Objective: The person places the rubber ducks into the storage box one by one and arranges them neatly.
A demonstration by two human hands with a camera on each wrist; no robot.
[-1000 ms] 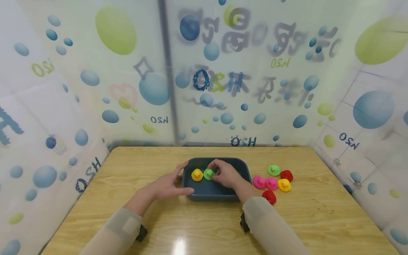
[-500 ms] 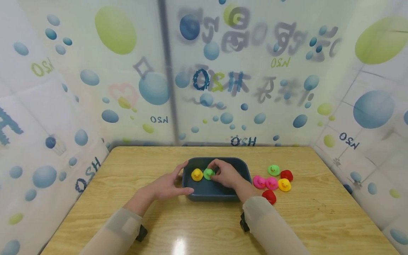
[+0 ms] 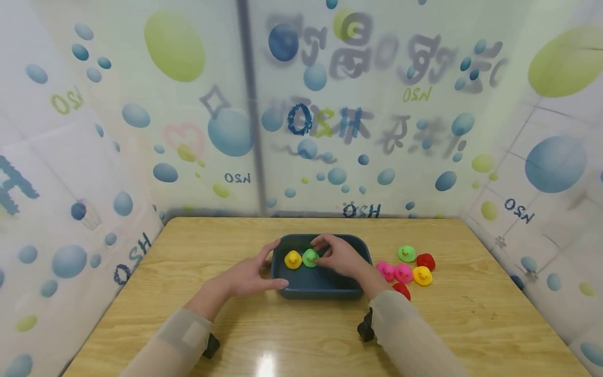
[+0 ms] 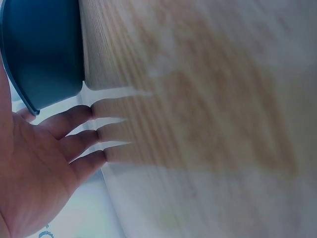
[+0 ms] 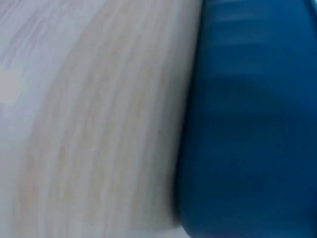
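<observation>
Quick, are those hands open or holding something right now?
Left hand: open, spread around one end of the blue tray.
Right hand: cannot be told whether it holds the green duck beside its fingertips.

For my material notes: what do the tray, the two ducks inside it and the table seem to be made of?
Tray: probably moulded plastic, satin, from its smooth walls and rounded corners.
Yellow duck and green duck: rubber or soft vinyl, perhaps; even colour and moulded shapes suggest it, finish hard to tell.
Table: wood or wood-look laminate, by its grain; a bright reflection suggests gloss.
</observation>
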